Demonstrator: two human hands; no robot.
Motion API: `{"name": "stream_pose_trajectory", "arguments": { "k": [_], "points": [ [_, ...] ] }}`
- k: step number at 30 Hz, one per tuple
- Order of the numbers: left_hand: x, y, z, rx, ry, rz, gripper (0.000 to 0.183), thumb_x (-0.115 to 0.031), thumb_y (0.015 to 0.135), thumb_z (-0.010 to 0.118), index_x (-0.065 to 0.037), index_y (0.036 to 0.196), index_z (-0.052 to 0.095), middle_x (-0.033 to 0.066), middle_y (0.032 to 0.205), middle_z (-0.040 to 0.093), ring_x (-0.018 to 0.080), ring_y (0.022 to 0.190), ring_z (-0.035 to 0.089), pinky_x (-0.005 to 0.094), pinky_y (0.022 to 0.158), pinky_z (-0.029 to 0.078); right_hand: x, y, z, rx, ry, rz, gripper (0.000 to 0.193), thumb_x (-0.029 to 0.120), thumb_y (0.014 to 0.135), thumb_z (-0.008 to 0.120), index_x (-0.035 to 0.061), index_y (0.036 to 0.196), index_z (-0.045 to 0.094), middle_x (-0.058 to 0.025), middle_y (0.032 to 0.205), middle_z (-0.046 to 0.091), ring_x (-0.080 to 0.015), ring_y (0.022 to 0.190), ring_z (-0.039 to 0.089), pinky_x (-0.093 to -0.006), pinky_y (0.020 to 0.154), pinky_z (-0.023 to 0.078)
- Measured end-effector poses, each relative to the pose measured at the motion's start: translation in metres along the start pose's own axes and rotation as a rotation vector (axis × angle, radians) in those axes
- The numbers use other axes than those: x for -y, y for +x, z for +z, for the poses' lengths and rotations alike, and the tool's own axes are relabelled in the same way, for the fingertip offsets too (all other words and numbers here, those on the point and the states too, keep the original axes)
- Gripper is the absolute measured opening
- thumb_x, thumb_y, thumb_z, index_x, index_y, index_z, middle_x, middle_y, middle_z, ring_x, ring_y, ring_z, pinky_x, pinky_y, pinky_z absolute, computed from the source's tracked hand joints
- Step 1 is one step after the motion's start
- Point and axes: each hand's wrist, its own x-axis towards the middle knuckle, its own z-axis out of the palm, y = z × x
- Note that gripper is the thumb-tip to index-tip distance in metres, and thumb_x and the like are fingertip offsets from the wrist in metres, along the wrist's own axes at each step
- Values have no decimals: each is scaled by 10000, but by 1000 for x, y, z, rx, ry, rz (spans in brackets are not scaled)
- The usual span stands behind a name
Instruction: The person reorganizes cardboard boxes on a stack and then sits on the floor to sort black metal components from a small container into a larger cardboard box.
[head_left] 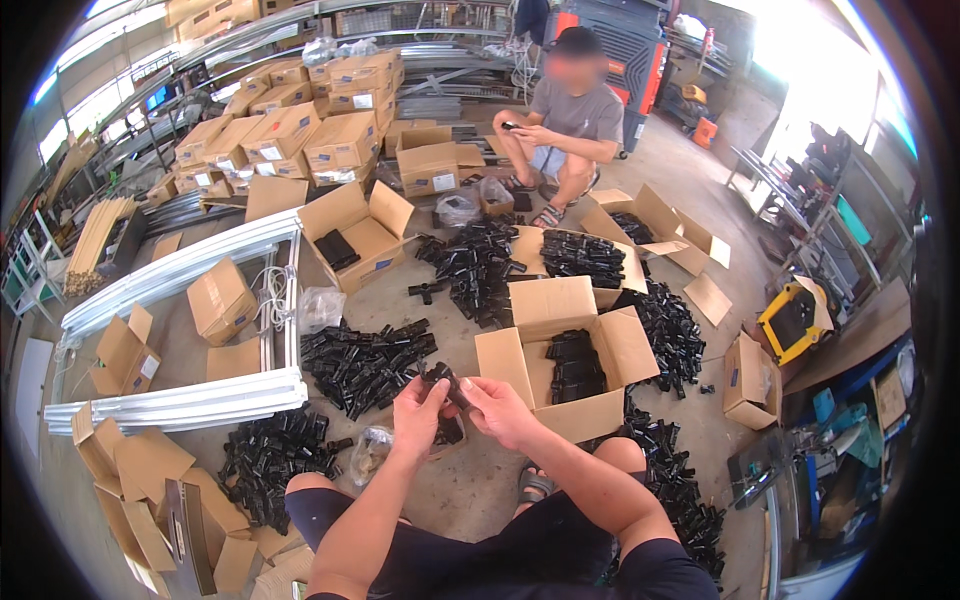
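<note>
Step in hand, as judged from the grip: two-handed handling of one black fitting [441,376], possibly seating or checking a joint; the exact operation cannot be told. The next move would call for a steady hold by one hand while the other turns or presses the part, with the fingertips kept off any mating edge.

Appearance of the part: black, short and blocky, with an irregular outline. Its surface looks dull to slightly glossy. The fingers cover much of it, so its ends and any openings cannot be made out.

Location: raised in front of the person, above the floor and just left of the nearest open cardboard carton [592,418].

State of the hands: close together, both closed on the same part. The left hand [417,408] pinches it from the left, thumb uppermost; the right hand [497,408] grips its right end between thumb and fingers.

Adjacent items: the nearest open carton has its flaps spread and holds black connectors [575,365] laid in a row. Beyond the left hand lies a heap of black pipe connectors [362,365]. A clear plastic bag [371,455] lies beside the left forearm.

Outer area: a co-worker [577,112] squats on the far side, holding a small dark item [511,126]. White metal profiles [180,400] lie to the left; closed cartons [350,118] are stacked behind.
</note>
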Motion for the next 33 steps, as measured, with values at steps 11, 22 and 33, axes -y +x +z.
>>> {"name": "stream_pose_trajectory", "arguments": {
  "k": [11, 22, 33],
  "points": [
    [14, 17, -23, -26, 151, -13, 220, -145, 1003, 704, 15, 1152, 683, 20, 960, 720, 87, 827, 660, 251, 768, 540, -24, 30, -21, 169, 358, 205, 305, 211, 1053, 656, 49, 1311, 641, -26, 990, 718, -29, 499, 404, -204, 433, 310],
    [16, 33, -16, 54, -106, -102, 310, -143, 1020, 700, 2, 1291, 661, 56, 1129, 742, 125, 993, 684, 281, 915, 541, -25, 52, -36, -33, -125, -179, 412, 84, 950, 770, 55, 1348, 668, 14, 1178, 690, -25, 870, 595, -188, 699, 479],
    [17, 36, -17, 192, -18, -174, 379, -157, 997, 732, -18, 1342, 661, 18, 1101, 742, 79, 973, 661, 265, 896, 533, -14, 46, -30, -75, -657, -431, 527, 121, 849, 861, 86, 1341, 675, -33, 1102, 704, -120, 969, 648, -262, 755, 498]
  ]
}}
